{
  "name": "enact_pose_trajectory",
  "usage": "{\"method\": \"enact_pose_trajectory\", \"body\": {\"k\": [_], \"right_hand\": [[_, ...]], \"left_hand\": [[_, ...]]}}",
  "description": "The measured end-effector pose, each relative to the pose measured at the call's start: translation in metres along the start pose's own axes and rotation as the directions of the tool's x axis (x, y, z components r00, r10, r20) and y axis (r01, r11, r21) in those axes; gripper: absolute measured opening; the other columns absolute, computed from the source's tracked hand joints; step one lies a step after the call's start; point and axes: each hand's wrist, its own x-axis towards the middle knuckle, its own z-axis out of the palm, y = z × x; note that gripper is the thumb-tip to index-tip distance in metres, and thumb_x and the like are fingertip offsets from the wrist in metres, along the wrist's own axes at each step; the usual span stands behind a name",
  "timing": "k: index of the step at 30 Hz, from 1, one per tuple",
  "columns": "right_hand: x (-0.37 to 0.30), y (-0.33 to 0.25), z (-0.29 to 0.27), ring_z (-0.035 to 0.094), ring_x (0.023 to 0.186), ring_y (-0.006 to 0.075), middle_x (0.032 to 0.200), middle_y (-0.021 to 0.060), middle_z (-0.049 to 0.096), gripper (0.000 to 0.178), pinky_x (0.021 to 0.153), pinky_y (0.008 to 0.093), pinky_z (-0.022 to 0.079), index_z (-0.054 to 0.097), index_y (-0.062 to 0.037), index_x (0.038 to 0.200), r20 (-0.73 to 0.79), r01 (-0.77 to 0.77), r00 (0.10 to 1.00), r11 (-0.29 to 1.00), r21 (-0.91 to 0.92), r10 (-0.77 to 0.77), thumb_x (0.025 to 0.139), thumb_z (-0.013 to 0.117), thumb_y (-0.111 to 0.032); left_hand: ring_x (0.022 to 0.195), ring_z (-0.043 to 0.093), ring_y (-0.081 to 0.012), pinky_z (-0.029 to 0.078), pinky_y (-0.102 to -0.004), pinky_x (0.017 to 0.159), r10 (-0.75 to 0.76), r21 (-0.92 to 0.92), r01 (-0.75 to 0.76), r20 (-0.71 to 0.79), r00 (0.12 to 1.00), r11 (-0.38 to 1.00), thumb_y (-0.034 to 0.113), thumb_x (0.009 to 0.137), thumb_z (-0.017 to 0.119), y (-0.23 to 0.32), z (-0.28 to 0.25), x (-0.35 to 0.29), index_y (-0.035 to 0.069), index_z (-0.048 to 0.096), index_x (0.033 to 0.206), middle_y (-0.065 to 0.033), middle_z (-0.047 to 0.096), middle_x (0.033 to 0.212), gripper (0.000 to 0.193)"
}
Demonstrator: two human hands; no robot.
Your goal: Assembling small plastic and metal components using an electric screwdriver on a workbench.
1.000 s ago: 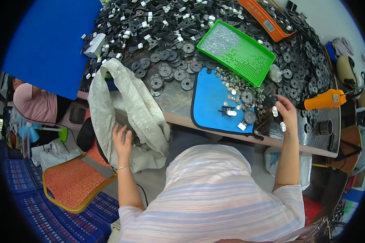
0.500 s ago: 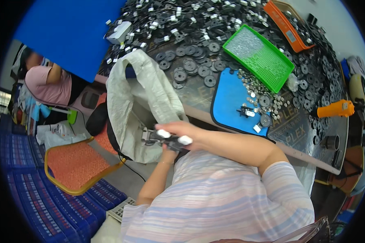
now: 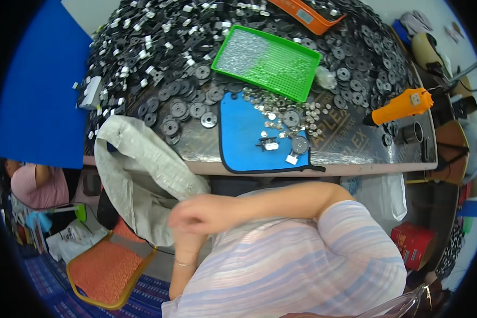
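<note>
My right hand (image 3: 199, 214), smeared by motion, crosses in front of my body at the mouth of a pale woven sack (image 3: 143, 159). Its fingers are too blurred to read. Just below it is my left hand (image 3: 188, 243), largely covered by the right one, with a thin bracelet on the wrist; its fingers are hidden. Nothing shows in either hand. On the bench, a blue mat (image 3: 244, 135) carries a small black assembly with a white piece (image 3: 269, 143), a dark grey disc (image 3: 300, 144) and many small silvery round parts (image 3: 273, 116).
A green tray (image 3: 286, 71) of small clear pieces sits behind the mat. Heaps of black parts with white ends (image 3: 148, 47) and grey discs (image 3: 355, 85) surround it. An orange power tool (image 3: 403, 107) is at right, an orange-seated chair (image 3: 106, 267) at lower left. Another person (image 3: 34, 185) sits far left.
Black parts with white ends showed in my hands before; they are now out of sight. My right hand has drawn over my left. The view has swung to the right.
</note>
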Motion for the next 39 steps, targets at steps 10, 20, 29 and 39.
{"method": "enact_pose_trajectory", "body": {"k": [10,20,29,39], "right_hand": [[-0.17,-0.029,-0.079,0.05,0.101,0.0333,0.108,0.0137,0.053,0.051,0.087,0.0414,0.042,0.06,-0.008,0.111,-0.843,-0.769,0.519,0.353,-0.532,-0.14,0.065,0.079,-0.021],[-0.133,-0.031,-0.084,0.058,0.093,0.0293,0.104,0.0094,0.061,0.057,0.081,0.0393,0.046,0.057,-0.0068,0.111,-0.606,-0.333,0.676,0.559,-0.759,-0.42,0.06,0.082,-0.02],[-0.065,-0.028,-0.074,0.051,0.11,0.0314,0.12,0.0121,0.053,0.07,0.091,0.0411,0.042,0.051,-0.0069,0.121,-0.395,-0.065,0.872,0.729,-0.682,-0.291,0.063,0.082,-0.032],[-0.069,0.013,-0.078,0.053,0.106,0.0303,0.112,0.0113,0.056,0.046,0.089,0.0396,0.042,0.055,-0.0067,0.114,-0.4,-0.252,0.916,0.738,-0.627,-0.028,0.075,0.073,-0.022]], "left_hand": [[0.111,0.05,-0.0352,0.043,-0.043,0.09,0.465,-0.224,-0.504,-0.205,0.861,0.834,0.014,0.074,0.071,0.098,0.004,0.136,0.006,0.051,0.123,-0.0162,0.051,0.121,0.054],[0.097,0.06,-0.0198,0.054,-0.0375,0.079,0.209,-0.823,0.417,0.363,0.908,-0.384,0.012,0.092,0.054,0.092,0.016,0.135,0.01,0.041,0.125,-0.0082,0.053,0.113,0.035],[0.087,0.06,-0.0153,0.052,-0.0269,0.074,-0.24,-0.988,0.15,0.137,0.961,0.038,0.001,0.073,0.071,0.0,-0.038,0.03,0.007,0.051,0.108,-0.0073,0.057,0.099,0.04],[0.083,0.062,-0.0305,0.049,-0.0365,0.072,-0.463,-0.114,0.449,-0.151,0.874,0.886,0.015,0.067,0.077,-0.082,-0.075,0.022,-0.001,0.062,0.098,-0.0193,0.063,0.094,0.038]]}}
